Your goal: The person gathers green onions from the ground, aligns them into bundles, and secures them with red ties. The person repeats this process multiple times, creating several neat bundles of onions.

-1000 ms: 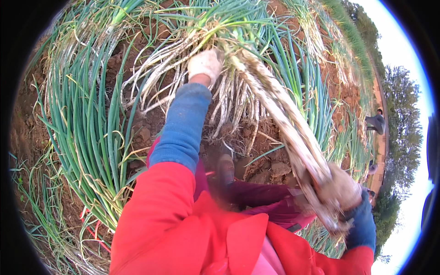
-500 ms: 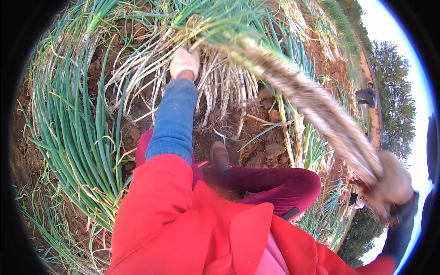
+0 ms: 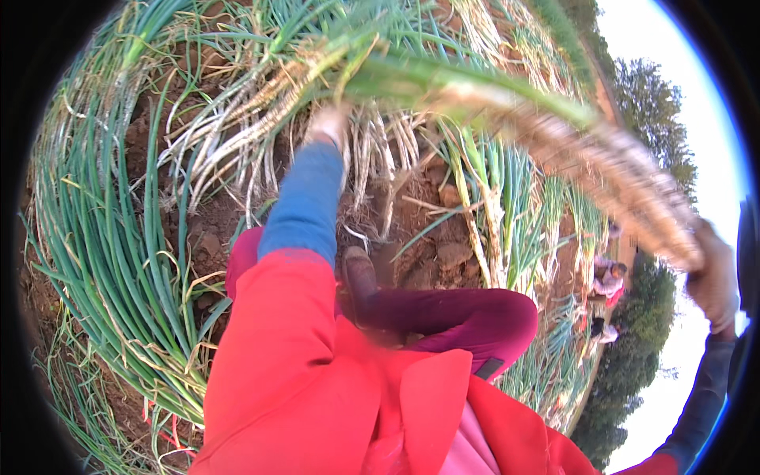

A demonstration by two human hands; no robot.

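Note:
My right hand [image 3: 715, 277], raised at the far right, is closed around the white root end of a bunch of green onions [image 3: 602, 170]. The bunch stretches across to the upper middle, its green tops smeared by motion. My left hand [image 3: 328, 125] reaches into the top of a heap of pulled green onions [image 3: 237, 131], close to the green tops of the bunch. Blur and leaves hide its fingers, so what it grips does not show. White stalks with roots hang down beside the left wrist.
A thick row of green onions [image 3: 103, 229] lies on the left. More lie right of the brown soil [image 3: 443, 253], beyond my bent knee [image 3: 507, 321]. My shoe [image 3: 360, 273] rests on the soil. Other people [image 3: 608, 281] are farther off at the right, before trees [image 3: 645, 340].
My right hand has risen toward the upper right with the bunch, which now lies higher and flatter across the view. My left hand stays at the heap, now more blurred.

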